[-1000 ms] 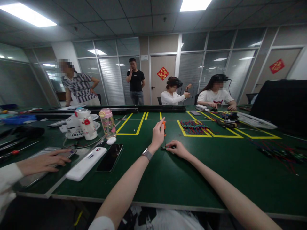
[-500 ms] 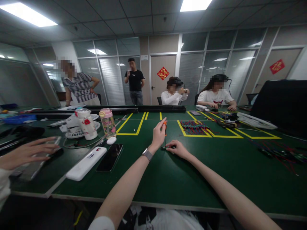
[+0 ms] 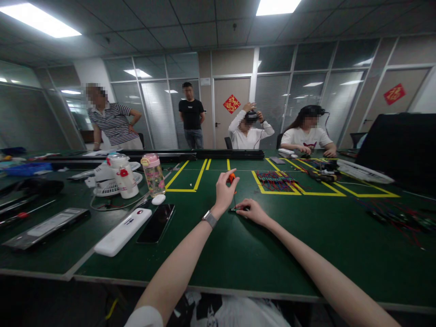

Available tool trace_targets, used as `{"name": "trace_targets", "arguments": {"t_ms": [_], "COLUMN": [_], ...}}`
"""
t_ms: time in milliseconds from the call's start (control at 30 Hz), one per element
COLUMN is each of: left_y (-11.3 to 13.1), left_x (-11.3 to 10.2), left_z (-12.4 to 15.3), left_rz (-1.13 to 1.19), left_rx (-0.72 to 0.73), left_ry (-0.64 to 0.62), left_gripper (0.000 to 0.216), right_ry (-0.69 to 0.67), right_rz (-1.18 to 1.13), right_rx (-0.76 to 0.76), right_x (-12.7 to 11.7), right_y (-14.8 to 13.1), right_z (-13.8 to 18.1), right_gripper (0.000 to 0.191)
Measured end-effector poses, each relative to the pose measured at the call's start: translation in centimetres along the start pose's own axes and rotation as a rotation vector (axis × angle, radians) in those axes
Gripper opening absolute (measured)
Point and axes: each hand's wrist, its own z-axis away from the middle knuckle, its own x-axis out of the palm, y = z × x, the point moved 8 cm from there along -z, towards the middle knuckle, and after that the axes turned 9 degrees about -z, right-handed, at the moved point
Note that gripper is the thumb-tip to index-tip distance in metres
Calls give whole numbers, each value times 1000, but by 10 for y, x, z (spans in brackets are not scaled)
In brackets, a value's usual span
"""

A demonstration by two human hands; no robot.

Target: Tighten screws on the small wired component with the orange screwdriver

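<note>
My left hand (image 3: 224, 191) is raised over the green table (image 3: 238, 254), fingers pinched on the orange handle of a small screwdriver (image 3: 231, 178) that stands upright. Its tip points down at a small dark part (image 3: 234, 210) on the table. My right hand (image 3: 252, 211) rests on the table just right of that part, fingertips pressed on it. A watch sits on my left wrist.
A white power bank (image 3: 122, 231) and a black phone (image 3: 156, 223) lie left of my arms, with a white mouse (image 3: 158, 199), two bottles (image 3: 153, 175) and a fan behind. Bundled wires (image 3: 275, 180) lie in yellow-taped boxes. Several people sit or stand at the far side.
The neighbour's hand at the far left has pulled away out of view, leaving a flat device on the table. My left fingers have shifted on the screwdriver handle. A seated person opposite raised both hands to their headset.
</note>
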Motion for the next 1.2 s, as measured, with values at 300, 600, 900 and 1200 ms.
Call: {"name": "trace_targets", "arguments": {"t_ms": [300,600,900,1200], "left_y": [0,1,9,10], "left_x": [3,4,-1,1], "left_z": [1,1,2,2], "left_rz": [60,28,-32,8], "left_rx": [-12,6,51,60], "left_ry": [-42,-37,-11,-43], "left_gripper": [33,34,26,27], "right_ry": [8,-2,41,28], "right_rz": [23,5,-25,-22], "right_rx": [14,-1,15,8], "right_x": [0,1,0,1], "right_y": [1,2,6,11], "right_z": [0,-2,-2,-3], "right_gripper": [22,22,15,17]}}
